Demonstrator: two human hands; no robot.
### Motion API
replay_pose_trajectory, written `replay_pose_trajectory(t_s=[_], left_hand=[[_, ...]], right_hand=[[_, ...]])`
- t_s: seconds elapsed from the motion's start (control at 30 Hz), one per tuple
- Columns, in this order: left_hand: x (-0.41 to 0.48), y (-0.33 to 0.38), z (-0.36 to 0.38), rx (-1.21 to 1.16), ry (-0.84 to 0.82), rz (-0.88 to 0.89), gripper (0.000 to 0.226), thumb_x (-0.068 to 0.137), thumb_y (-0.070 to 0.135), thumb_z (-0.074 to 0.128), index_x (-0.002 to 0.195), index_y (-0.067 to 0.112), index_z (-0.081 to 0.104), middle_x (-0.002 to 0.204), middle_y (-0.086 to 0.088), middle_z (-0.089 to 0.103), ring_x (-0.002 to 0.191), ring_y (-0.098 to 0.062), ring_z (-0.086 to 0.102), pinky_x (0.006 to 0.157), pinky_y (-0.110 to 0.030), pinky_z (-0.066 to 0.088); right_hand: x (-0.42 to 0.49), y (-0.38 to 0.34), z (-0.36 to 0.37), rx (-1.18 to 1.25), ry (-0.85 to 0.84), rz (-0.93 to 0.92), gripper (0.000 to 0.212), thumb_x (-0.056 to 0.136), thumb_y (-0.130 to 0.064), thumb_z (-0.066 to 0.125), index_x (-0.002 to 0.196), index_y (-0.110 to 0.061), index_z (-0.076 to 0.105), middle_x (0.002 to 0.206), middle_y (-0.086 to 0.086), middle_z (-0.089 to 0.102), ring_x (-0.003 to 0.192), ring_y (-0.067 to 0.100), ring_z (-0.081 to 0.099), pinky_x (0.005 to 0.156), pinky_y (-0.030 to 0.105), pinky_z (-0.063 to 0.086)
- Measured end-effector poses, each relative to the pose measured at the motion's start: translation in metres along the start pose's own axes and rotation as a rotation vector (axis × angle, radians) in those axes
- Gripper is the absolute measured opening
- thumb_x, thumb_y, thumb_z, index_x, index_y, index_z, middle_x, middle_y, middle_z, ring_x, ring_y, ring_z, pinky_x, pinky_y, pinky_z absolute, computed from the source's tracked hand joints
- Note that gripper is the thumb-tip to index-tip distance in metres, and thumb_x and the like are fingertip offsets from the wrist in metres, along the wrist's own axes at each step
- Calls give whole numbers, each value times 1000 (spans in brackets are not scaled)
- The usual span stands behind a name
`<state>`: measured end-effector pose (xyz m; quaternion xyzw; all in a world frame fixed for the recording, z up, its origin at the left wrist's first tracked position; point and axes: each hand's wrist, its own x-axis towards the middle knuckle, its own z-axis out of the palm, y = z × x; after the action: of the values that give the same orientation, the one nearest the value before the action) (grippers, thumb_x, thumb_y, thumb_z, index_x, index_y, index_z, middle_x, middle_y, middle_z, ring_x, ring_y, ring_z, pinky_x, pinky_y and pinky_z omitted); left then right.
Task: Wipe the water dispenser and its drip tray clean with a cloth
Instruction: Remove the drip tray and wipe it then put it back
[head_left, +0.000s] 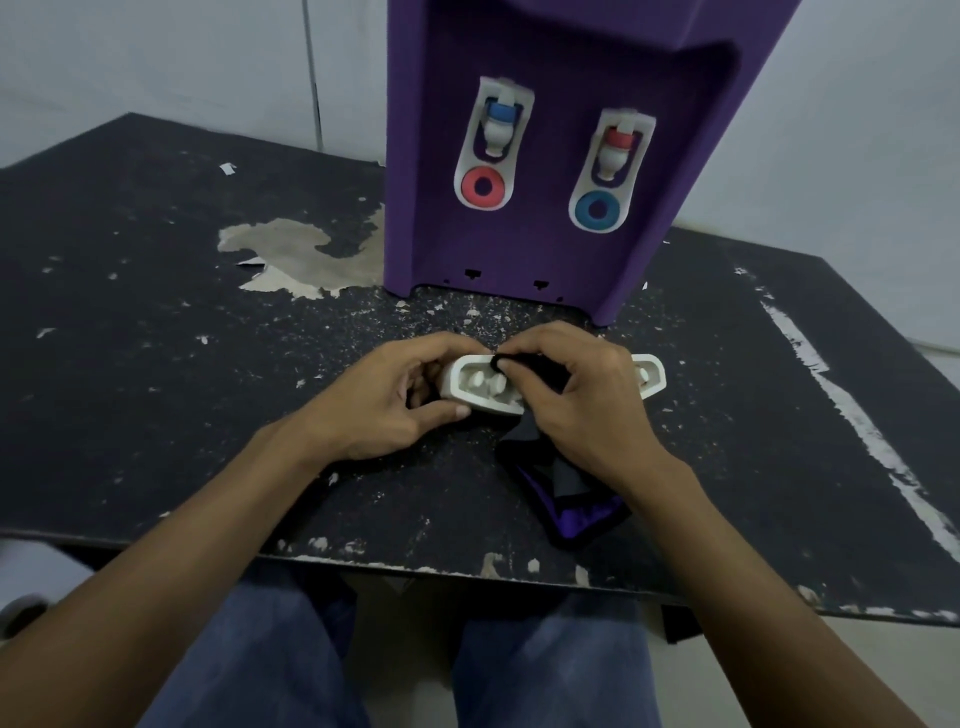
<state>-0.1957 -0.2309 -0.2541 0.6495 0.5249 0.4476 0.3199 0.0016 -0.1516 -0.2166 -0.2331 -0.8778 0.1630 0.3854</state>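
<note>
The white drip tray (485, 404) lies on the black counter (156, 364), just in front of the purple water dispenser (545, 254). The left hand (395, 400) has its fingers curled round the tray's left end. The right hand (582, 400) pinches a black and purple cloth (571, 512) and presses its tip into the tray, beside small white pegs inside it. The rest of the cloth trails away from the dispenser.
</note>
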Motion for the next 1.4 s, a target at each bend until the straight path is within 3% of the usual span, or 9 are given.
replay_pose_trajectory(t_s=[0.13, 0.2, 0.33, 0.5, 0.7, 0.87, 1.03, 1.17, 1.4], left_hand=[[1, -5, -2, 30, -3, 11, 48, 87, 9, 77, 127, 30, 61, 106, -3, 69, 89, -36, 63, 73, -53, 53], [0, -5, -2, 49, -9, 11, 48, 87, 12, 77, 128, 32, 61, 106, -4, 69, 88, -40, 62, 72, -58, 52], [1, -4, -3, 94, -10, 10, 48, 87, 14, 77, 128, 33, 61, 102, -1, 70, 81, -37, 60, 67, -54, 52], [0, -2, -1, 121, -11, 7, 49, 87, 13, 77, 128, 35, 61, 100, 3, 69, 78, -29, 60, 65, -47, 53], [1, -2, -2, 133, -10, -1, 48, 88, 16, 77, 129, 35, 61, 103, 1, 69, 80, -34, 60, 67, -51, 52], [-1, -2, 0, 130, 1, 16, 49, 87, 11, 77, 130, 26, 62, 105, 1, 69, 79, -30, 61, 67, -50, 52], [-1, -2, -4, 145, -10, 16, 48, 88, 14, 76, 130, 28, 61, 106, -1, 69, 82, -32, 62, 70, -50, 53], [-2, -3, -4, 172, -6, 7, 49, 87, 17, 78, 129, 34, 61, 104, -2, 69, 75, -33, 58, 64, -47, 51], [-2, -2, -2, 179, 6, 14, 52, 88, 15, 76, 132, 36, 58, 113, 3, 68, 80, -26, 60, 68, -43, 52]], right_hand=[[3, 4, -3, -84, -147, -72, 10, 88, -4, 70, 98, -5, 73, 94, 3, 66, 82, 14, 63, 76, 27, 52], [4, 6, -12, -182, -231, -61, 10, 88, -5, 68, 97, -7, 72, 94, 2, 63, 78, 17, 61, 72, 34, 52], [8, 4, -25, -336, -319, -19, 12, 86, -7, 65, 95, -9, 72, 94, 2, 62, 80, 24, 61, 69, 46, 53], [11, -2, -23, -403, -346, 4, 11, 87, -5, 60, 92, -7, 70, 96, 4, 59, 81, 27, 60, 67, 46, 52], [7, 6, -29, -383, -290, 11, 10, 87, -6, 62, 93, -7, 70, 93, 4, 60, 78, 28, 61, 67, 47, 54], [6, -8, -11, -261, -244, -39, 9, 84, -5, 66, 90, -6, 71, 88, 7, 65, 77, 23, 62, 73, 34, 50], [6, -6, -7, -169, -236, -15, 11, 85, -3, 69, 94, -6, 75, 91, 4, 67, 78, 18, 63, 75, 34, 52], [5, 0, -22, -285, -310, -6, 13, 88, -7, 66, 98, -9, 75, 93, 2, 63, 79, 20, 61, 73, 40, 53], [-6, 27, -46, -448, -177, 79, 9, 86, -4, 63, 87, -4, 73, 85, 8, 59, 73, 26, 59, 69, 41, 53]])
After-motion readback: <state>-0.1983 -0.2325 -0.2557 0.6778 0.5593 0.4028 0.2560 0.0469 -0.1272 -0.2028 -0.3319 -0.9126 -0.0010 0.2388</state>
